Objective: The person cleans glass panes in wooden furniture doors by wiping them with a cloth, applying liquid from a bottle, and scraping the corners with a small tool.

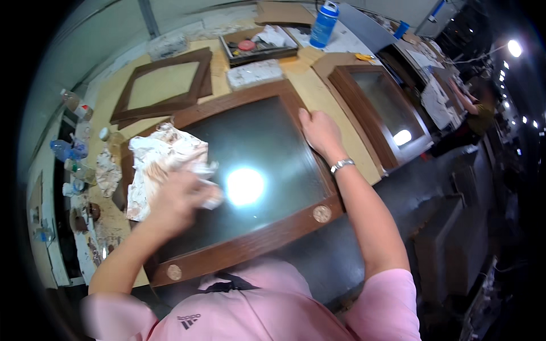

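A brown wooden cabinet door [259,236] with a dark glass panel [256,136] lies in front of me, its near edge close to my body. My left hand [181,199], blurred by motion, is over the left part of the glass with its fingers closed on a white cloth [211,196]. Beside and behind that hand, a crumpled white rag [165,149] with brown stains covers the door's left side. My right hand [321,133] grips the right edge of the frame, fingers curled. Bright light reflects off the glass near its middle.
Brown frames [122,102] lie at the back left. Behind the door are a white block [255,74], a tray of odds and ends [261,57] and a blue bottle [324,25]. Another glazed door [375,108] is at right. Several plastic bottles [77,105] line the left; a person [478,113] works far right.
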`<state>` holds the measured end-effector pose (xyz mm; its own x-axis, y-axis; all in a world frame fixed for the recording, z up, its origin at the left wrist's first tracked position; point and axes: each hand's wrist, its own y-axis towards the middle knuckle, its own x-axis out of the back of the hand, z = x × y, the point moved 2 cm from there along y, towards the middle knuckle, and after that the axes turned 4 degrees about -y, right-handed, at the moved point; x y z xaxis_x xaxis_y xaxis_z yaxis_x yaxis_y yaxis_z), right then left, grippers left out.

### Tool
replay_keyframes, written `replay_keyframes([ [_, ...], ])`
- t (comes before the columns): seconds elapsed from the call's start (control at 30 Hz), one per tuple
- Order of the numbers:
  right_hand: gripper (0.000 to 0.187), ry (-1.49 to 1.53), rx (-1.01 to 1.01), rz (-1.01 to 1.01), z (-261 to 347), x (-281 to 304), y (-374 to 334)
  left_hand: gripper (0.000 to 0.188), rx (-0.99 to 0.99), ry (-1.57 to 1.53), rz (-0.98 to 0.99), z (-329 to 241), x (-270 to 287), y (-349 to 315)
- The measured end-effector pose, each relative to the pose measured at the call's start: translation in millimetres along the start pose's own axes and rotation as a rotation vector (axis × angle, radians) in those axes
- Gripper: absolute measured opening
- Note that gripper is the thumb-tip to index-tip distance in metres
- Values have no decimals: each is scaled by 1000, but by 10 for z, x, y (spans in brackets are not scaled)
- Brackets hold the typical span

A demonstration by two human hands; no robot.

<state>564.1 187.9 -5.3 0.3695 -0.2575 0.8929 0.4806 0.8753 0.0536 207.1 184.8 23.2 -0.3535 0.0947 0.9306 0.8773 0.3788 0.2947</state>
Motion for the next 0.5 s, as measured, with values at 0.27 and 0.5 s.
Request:
replay_keyframes([
  [0.27, 61, -46, -22, -21, 6, -31, 3, 31, 766, -19, -515, 1083, 1224, -1440],
  [0.5, 57, -36, 7, -5, 87, -65, 30, 38, 747, 3, -482, 1605, 493, -903],
])
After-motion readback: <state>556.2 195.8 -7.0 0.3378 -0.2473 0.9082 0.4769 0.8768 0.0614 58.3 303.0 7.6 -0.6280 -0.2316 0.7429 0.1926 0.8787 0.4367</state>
